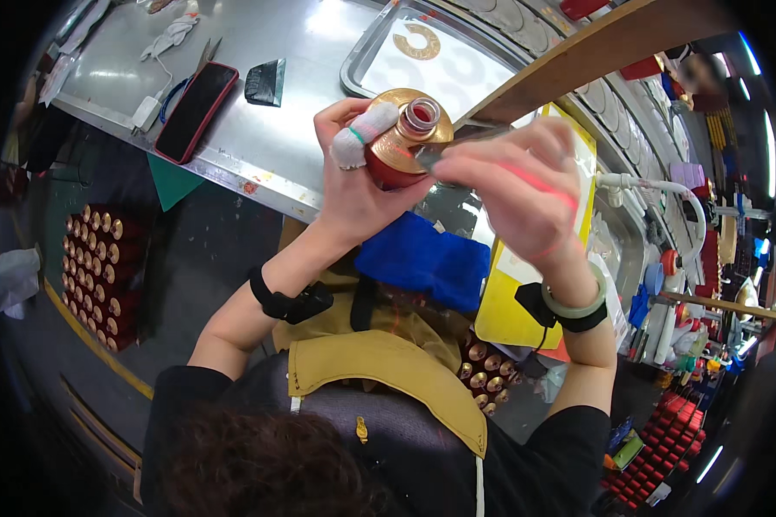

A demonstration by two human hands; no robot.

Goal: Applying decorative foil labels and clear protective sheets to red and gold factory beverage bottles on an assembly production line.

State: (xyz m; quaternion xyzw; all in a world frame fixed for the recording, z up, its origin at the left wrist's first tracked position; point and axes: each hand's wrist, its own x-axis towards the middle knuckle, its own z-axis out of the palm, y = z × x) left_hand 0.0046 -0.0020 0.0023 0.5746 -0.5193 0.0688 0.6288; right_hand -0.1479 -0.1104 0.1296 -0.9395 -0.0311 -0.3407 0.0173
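Head view: my left hand [353, 194], fingers curled, holds the bottle [392, 177], gold collar [390, 152] seemingly on; one gold cutout [402, 46] lies unused. Right hand [526, 185] blurred; can't tell if pinching.

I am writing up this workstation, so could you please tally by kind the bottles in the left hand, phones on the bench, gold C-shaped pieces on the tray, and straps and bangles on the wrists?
Bottle in the left hand: 1
Phone on the bench: 1
Gold C-shaped piece on the tray: 1
Black wrist straps: 2
Pale bangle: 1
Total: 6
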